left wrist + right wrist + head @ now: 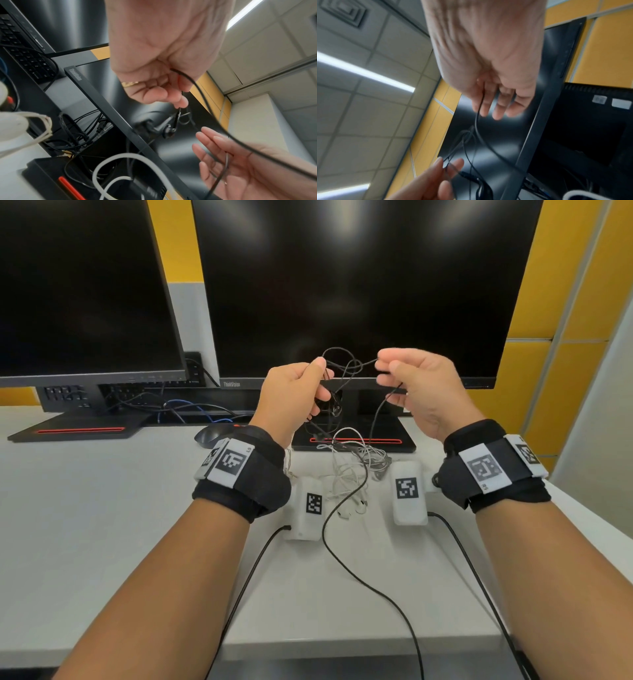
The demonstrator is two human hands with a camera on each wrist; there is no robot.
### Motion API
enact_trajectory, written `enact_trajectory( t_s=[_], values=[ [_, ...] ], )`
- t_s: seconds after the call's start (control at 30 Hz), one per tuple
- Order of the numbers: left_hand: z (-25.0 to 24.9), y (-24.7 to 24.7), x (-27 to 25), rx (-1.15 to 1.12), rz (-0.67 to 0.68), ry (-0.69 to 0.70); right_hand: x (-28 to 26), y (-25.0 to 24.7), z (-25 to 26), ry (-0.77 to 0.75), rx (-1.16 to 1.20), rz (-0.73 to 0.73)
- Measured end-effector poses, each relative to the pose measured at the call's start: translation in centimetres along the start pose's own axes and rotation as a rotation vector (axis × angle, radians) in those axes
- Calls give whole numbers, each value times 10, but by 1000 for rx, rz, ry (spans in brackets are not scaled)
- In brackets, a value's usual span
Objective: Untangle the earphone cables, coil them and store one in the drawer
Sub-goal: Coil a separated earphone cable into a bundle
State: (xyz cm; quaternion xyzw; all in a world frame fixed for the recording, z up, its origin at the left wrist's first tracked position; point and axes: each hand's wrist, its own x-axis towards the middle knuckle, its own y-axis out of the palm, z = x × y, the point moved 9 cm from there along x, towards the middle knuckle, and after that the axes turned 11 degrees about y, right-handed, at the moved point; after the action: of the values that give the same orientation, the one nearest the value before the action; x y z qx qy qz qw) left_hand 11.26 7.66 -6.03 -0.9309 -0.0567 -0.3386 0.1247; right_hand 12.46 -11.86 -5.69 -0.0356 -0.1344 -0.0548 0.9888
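Note:
A black earphone cable (346,368) hangs in a loose tangle between both raised hands, in front of the centre monitor. My left hand (308,381) grips one side of it with curled fingers, and an earbud (169,132) dangles just below them. My right hand (387,368) pinches a strand at the other side, and the cable (477,121) runs down past its fingers. One long black strand (342,556) drops to the desk and trails over its front edge. A white earphone set (349,474) lies bunched on the desk under my hands. No drawer is in view.
Two dark monitors stand at the back, the centre one's base (387,445) right behind the white earphones. A mouse (210,436) lies to the left of it, and a keyboard (68,395) sits under the left monitor. The desk's front edge (342,642) is close to me.

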Motion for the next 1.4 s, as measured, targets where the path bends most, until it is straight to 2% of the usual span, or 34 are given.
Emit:
enact_trajectory(
  t_s=[0.07, 0.13, 0.23, 0.33, 0.47, 0.6, 0.8, 0.9, 1.1, 1.27, 1.33, 1.4],
  values=[
    [1, -2, -1, 21, -22, -9, 1, -10, 5, -56, 25, -93],
    [3, -3, 0, 26, -41, -9, 1, -14, 8, -94, 51, -117],
    [4, -3, 0, 24, -45, -7, -1, -13, 11, -131, 78, -99],
    [4, -4, 0, -22, -57, -13, 0, -7, 11, -114, 170, -10],
    [5, -5, 1, 20, -59, -14, -4, 0, 13, -137, -2, 22],
    [3, 6, 0, 59, 48, 0, -9, 15, 11, -94, -77, 125],
    [-11, 29, -8, -62, 233, 44, -14, 23, 12, -83, -84, 202],
    [-9, 32, -10, -63, 273, 31, -10, 15, 12, -91, -61, 142],
    [-1, 25, -6, 38, 267, 11, 2, -15, 12, -115, -39, -83],
    [0, 20, -4, 67, 240, -19, 4, -46, 5, -47, 165, -325],
    [0, 14, -2, 65, 183, -10, 3, -49, 2, -11, 106, -338],
    [-1, 9, -2, 84, 142, 22, 4, -38, -1, 34, -79, -253]
  ],
)
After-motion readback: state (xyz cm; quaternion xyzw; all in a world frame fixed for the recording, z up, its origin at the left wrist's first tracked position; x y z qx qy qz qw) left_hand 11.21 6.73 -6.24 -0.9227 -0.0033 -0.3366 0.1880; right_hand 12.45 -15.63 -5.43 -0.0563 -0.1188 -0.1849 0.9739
